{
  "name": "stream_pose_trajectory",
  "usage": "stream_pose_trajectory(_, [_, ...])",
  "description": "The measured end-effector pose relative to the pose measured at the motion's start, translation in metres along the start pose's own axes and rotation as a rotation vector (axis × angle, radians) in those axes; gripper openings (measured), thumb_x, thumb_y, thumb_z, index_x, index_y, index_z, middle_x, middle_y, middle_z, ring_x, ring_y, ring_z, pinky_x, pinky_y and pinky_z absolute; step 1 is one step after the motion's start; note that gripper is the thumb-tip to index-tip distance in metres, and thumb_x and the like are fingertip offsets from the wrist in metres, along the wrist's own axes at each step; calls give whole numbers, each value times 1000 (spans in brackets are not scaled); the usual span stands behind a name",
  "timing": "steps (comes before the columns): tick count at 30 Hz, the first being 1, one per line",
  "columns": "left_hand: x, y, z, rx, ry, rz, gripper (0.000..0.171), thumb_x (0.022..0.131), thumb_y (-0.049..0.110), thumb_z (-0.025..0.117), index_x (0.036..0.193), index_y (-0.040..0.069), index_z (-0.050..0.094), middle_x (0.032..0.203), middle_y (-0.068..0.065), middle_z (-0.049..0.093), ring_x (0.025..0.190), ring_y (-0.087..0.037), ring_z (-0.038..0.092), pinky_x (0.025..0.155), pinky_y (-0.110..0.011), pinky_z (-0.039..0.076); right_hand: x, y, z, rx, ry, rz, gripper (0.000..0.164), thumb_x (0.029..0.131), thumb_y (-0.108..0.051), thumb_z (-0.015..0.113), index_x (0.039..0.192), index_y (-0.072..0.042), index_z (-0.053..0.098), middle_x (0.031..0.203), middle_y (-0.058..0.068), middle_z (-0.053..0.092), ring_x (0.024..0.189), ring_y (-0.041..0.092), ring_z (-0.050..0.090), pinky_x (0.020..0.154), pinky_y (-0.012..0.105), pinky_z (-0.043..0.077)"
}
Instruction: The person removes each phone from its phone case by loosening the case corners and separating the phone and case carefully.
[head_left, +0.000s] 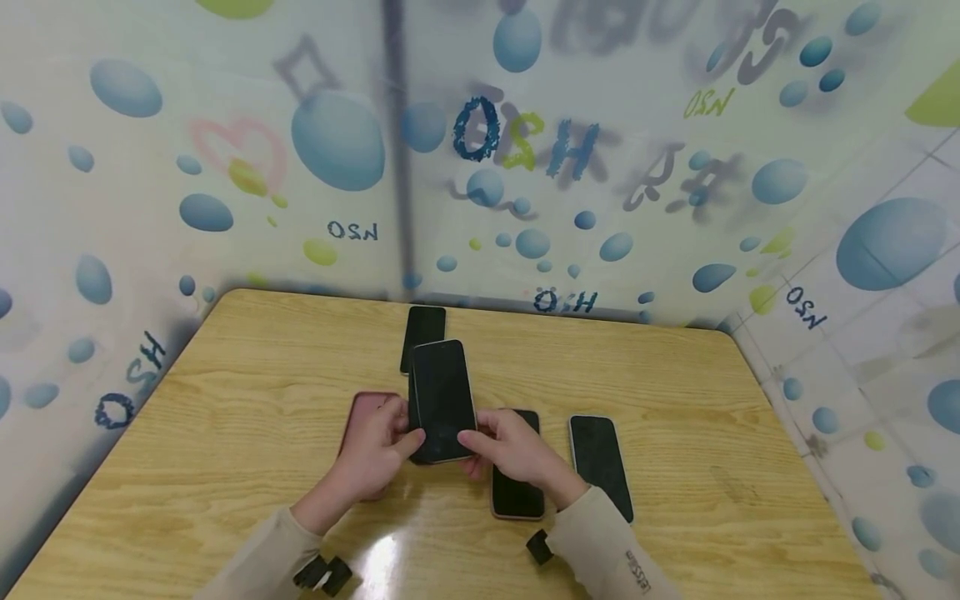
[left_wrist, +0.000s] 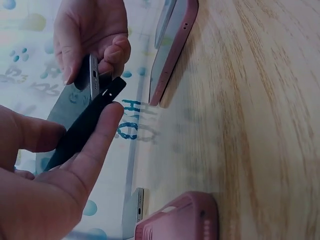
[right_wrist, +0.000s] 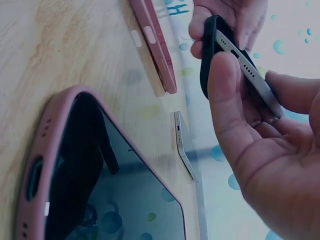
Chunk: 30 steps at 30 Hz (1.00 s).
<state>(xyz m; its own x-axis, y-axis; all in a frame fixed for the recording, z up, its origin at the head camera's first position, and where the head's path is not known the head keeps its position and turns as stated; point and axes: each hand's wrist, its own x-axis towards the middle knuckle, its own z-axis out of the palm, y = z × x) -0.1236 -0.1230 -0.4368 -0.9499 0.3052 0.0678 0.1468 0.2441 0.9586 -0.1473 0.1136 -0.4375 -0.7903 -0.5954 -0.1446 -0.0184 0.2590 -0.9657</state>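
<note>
Above the table, both hands hold a smartphone with a silver edge and a dark screen, along with a black phone case. My left hand pinches the case between thumb and fingers. My right hand grips the phone's lower right side, thumb on the front. Seen from the right wrist, one side of the phone's bottom edge lies against the case while the other side sticks out at an angle. A pink phone case lies under my left hand, partly hidden by it.
Beneath my right hand lies a phone in a pink case. Farther right is another silver-edged phone, and one more phone lies near the back edge. A patterned curtain stands behind the wooden table.
</note>
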Motion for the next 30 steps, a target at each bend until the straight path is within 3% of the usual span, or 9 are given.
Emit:
stream_pose_trajectory(2, [0,2,-1,45,14,-14,11,97,-6,62,103,-6,52,88,-14,71,65,-7,59,61,-19,44,-1,0,-2,-2,-22,-10,24,107,-8,54,119,9,65,84,21,73,71,26,72,74,54,62])
stream_pose_trajectory(4, [0,3,-1,79,26,-33,13,97,-5,63,98,-2,50,74,-3,56,56,-5,41,56,-21,35,-2,-1,-4,-8,-35,-11,24,108,-7,52,120,9,64,86,22,74,74,32,73,77,58,61])
stream_pose_trajectory(7, [0,4,-2,100,34,-66,19,97,-6,63,94,0,45,71,2,33,54,-5,30,56,-22,29,-3,1,-5,-15,-33,1,23,108,-7,51,122,9,62,87,22,74,77,35,74,80,58,60])
stream_pose_trajectory(14, [0,4,-3,107,33,-100,23,98,-7,60,92,2,39,72,2,28,56,-6,28,57,-22,26,-7,3,-8,-20,-5,21,23,109,-7,49,122,7,60,89,20,74,76,29,74,81,51,62])
stream_pose_trajectory(20, [1,2,-3,96,32,-101,27,98,-8,59,90,4,36,71,3,27,55,-6,27,56,-21,25,-8,6,-10,-26,15,-2,17,109,-4,47,108,8,58,85,21,73,73,30,73,77,46,63])
stream_pose_trajectory(23, [0,2,-3,85,27,-102,28,98,-8,58,89,4,35,71,2,28,55,-6,28,56,-21,27,-9,7,-10,-15,26,-5,18,109,-3,46,112,9,59,85,21,72,72,28,73,75,48,63])
stream_pose_trajectory(30, [-2,0,-5,25,-16,-69,27,100,-8,57,90,2,34,77,-2,50,55,-7,35,55,-22,33,-10,9,-13,-3,56,5,26,109,-3,45,126,13,57,88,27,71,73,24,72,74,54,62])
